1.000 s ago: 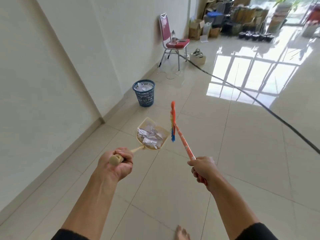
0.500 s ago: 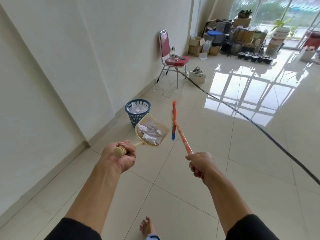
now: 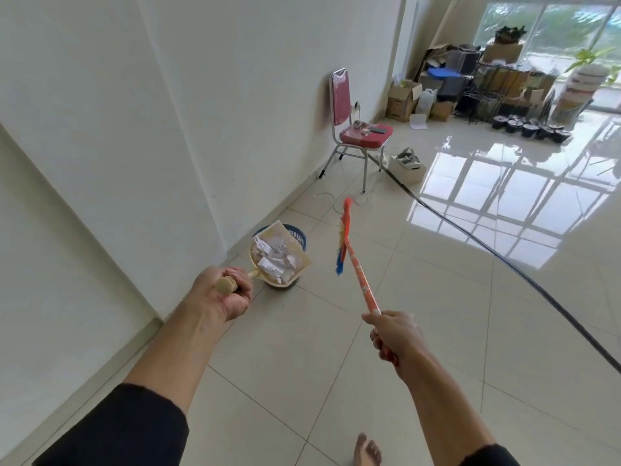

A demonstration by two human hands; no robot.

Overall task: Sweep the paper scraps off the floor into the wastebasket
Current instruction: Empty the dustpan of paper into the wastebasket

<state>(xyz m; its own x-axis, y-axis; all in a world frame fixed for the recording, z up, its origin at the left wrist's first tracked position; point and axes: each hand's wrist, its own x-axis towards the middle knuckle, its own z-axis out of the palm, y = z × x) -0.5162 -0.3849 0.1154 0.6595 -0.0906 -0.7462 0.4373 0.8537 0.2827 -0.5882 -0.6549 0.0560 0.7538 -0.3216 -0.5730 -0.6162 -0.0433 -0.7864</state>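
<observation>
Black sleeves (image 3: 127, 428): they are covering both upper forearms at the near edge, with a bare foot (image 3: 368, 450) standing on the floor tiles (image 3: 285, 358) between them.
Left hand (image 3: 225, 292): its fingers are wrapping tightly round the beige handle of the dustpan (image 3: 295, 264), knuckles up, arm reaching out toward the wall side.
Right hand (image 3: 393, 334): its fingers are curling round the lower end of the broom (image 3: 358, 267), whose orange stick is slanting up and away from the person.
Broom head: it is hanging clear of the floor, orange on top with blue and yellowish bristles drooping down, just right of the dustpan and not touching it.
Paper scraps (image 3: 275, 257): a heap of crumpled white pieces is lying inside the dustpan's tray.
Wastebasket (image 3: 297, 235): blue, with slatted sides, it is standing on the floor close to the wall; the loaded dustpan is hovering directly over its mouth and hiding most of it, so I cannot tell what is inside.
Black cable (image 3: 504, 260): it is running diagonally across the shiny tiles from the right edge toward the chair.
Red chair (image 3: 359, 129): it is standing against the wall farther on, with small items resting on its seat.
Cardboard boxes (image 3: 403, 99): they are piling up with other stored goods in the far corner, beside a large bright window (image 3: 551, 25).
</observation>
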